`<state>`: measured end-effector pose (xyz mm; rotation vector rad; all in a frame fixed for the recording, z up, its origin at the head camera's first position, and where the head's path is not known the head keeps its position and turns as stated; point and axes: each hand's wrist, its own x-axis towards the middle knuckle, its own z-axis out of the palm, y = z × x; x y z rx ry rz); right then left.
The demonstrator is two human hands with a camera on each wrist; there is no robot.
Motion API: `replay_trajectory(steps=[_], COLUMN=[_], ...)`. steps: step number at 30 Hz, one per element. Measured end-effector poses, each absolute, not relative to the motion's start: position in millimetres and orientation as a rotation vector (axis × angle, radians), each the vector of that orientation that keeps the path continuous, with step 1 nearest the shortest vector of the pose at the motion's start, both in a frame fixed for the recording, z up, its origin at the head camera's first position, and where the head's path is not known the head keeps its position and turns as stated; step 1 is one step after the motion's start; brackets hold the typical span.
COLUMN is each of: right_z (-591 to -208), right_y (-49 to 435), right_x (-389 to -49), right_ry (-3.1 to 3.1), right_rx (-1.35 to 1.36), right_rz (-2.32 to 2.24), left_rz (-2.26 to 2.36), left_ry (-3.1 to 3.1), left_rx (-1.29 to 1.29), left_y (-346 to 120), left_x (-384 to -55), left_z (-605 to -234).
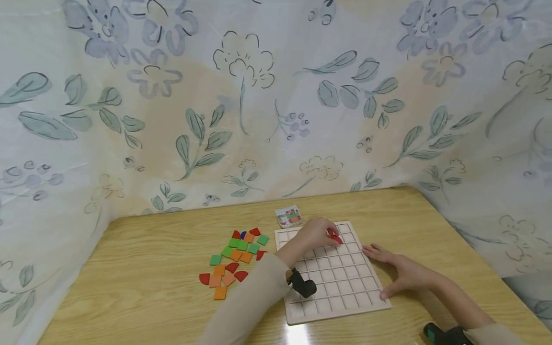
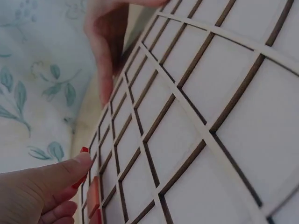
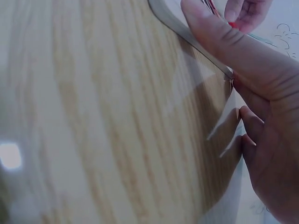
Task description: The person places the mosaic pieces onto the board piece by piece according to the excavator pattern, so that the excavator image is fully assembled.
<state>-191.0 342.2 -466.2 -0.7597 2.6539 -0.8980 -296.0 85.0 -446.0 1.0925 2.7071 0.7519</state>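
Note:
My left hand (image 1: 314,235) pinches a red quarter-round tile (image 1: 336,238) between thumb and fingers, over the upper part of a pale grid board (image 1: 342,299). The left wrist view shows the tile (image 2: 84,150) poking out past the thumb, close to the grid. Beside it, an orange-red tile (image 2: 93,193) lies in a grid square, with more red below it. My right hand (image 1: 403,270) rests along the board's right edge, fingers spread and thumb on the near right corner. Seen from the right wrist, that hand's thumb (image 3: 224,39) lies over the board's rim.
Left of the board lie several loose tiles: green squares (image 1: 243,245), orange squares (image 1: 220,293), red quarter-rounds (image 1: 204,278) and a blue piece (image 1: 243,235). A small patterned card (image 1: 288,216) lies behind the board. Floral cloth (image 1: 258,120) hangs around the wooden table (image 1: 142,287).

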Motion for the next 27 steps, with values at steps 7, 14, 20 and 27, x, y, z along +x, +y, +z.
replay_trajectory(steps=[7, 14, 20, 27], right_z=[-470, -470, -469, -469], right_y=[343, 346, 346, 345], right_x=[-191, -190, -190, -191], right_ry=[2.615, 2.626, 2.63, 2.618], right_rx=[-0.765, -0.763, -0.751, -0.741], right_rz=[-0.941, -0.928, -0.926, -0.952], left_rz=[0.783, 0.839, 0.957, 0.91], left_ry=[2.7, 2.675, 2.657, 2.729], left_rx=[1.02, 1.015, 0.881, 0.816], left_y=[92, 95, 96, 100], left_x=[-303, -305, -301, -296], left_z=[-454, -459, -458, -456])
